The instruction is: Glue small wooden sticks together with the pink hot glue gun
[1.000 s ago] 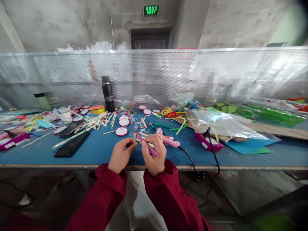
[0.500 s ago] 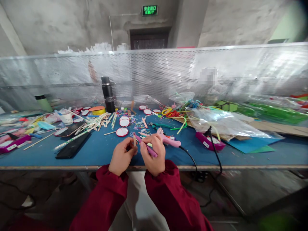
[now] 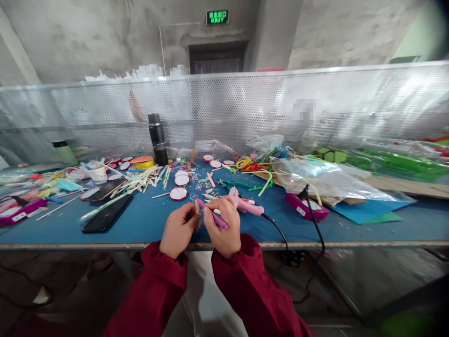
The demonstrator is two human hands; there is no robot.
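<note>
My left hand (image 3: 179, 230) is closed, pinching a short flat wooden craft stick (image 3: 197, 206) upright between thumb and fingers. In my right hand (image 3: 225, 227) is a purple marker pen (image 3: 220, 221), gripped as for writing. The pen's tip end is at the stick, but whether they touch I cannot tell. Just beyond my right hand lies a pink hot glue gun (image 3: 248, 206) with a black cord. Small round red-rimmed white discs (image 3: 178, 193) lie on the blue tabletop past my left hand.
Left of my hands are a dark phone (image 3: 107, 214), a pile of thin sticks (image 3: 142, 179) and a paper cup (image 3: 98, 173). A black bottle (image 3: 158, 140) stands before the perforated metal screen (image 3: 228, 107). Green-handled pliers (image 3: 233, 183), a purple box (image 3: 306, 207) and plastic bags (image 3: 329, 180) lie rightward.
Both hands keep their grips, and the pen still meets the stick's upper part. Only a very slight shift of the hands and of the view shows.
</note>
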